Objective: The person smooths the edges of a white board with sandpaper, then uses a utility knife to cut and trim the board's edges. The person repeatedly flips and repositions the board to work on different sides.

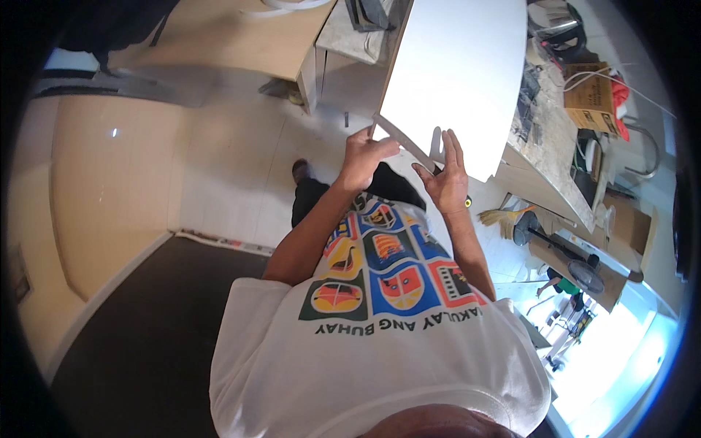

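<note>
A large white board (456, 73) stretches away from me, its near edge faced by a narrow grey-brown strip (406, 141). At the board's near left corner, my left hand (361, 159) is closed around the edge, its thumb lying along the strip and its other fingers partly hidden. My right hand (447, 179) is open at the strip's right end. Its fingers stretch out over the white surface and its thumb touches the edge. A small dark spot shows by that thumb, too small to name.
On the right, a cluttered worktop (544, 146) runs alongside the board, with a cardboard box (590, 98) beyond it. A broom (502, 219) and a fan (584, 276) are lower right. At upper left is a wooden table (219, 36). A dark mat (153, 328) covers the floor lower left.
</note>
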The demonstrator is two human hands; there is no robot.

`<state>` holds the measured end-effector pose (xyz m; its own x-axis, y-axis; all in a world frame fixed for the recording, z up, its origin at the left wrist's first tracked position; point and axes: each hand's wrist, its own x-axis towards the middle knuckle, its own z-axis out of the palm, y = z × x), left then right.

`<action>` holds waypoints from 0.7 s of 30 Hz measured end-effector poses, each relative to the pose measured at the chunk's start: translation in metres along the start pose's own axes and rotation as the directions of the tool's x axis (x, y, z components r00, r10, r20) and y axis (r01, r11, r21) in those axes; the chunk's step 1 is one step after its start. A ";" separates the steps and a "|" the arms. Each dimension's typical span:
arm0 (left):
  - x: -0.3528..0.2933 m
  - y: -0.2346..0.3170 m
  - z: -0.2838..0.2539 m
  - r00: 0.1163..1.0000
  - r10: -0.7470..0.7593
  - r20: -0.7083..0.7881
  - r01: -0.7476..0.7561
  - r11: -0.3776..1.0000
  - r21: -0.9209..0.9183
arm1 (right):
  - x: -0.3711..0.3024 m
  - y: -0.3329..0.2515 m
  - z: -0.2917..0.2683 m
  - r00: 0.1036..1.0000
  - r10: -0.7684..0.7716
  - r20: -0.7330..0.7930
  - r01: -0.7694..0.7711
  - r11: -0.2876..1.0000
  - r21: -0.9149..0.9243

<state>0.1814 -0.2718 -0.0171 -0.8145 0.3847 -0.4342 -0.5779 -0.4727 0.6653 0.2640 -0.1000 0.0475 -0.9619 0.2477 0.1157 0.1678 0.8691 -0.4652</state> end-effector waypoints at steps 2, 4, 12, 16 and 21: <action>-0.008 0.013 -0.002 0.998 -0.025 0.054 0.019 0.995 0.102 | -0.002 -0.013 0.008 0.990 0.106 -0.097 -0.110 0.993 -0.033; -0.022 0.028 0.002 0.999 -0.012 0.053 0.001 0.981 0.193 | -0.009 -0.022 0.010 0.984 0.071 -0.165 -0.084 0.994 -0.071; -0.075 0.118 0.058 0.921 0.188 0.342 -0.341 0.816 0.466 | -0.032 -0.061 -0.014 0.857 0.065 -0.511 -0.018 0.995 0.095; -0.079 0.126 0.096 0.799 0.307 0.517 -0.529 0.767 0.363 | -0.026 -0.059 -0.034 0.742 0.142 -0.655 -0.015 0.980 0.196; -0.061 0.127 0.106 0.661 0.285 0.694 -0.696 0.580 0.424 | -0.020 -0.040 -0.042 0.665 0.125 -0.736 0.003 0.985 0.171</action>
<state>0.1634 -0.2713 0.1585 -0.6677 0.6701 0.3243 0.2530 -0.2055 0.9454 0.2853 -0.1217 0.1013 -0.4600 0.5889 0.6645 0.1257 0.7841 -0.6078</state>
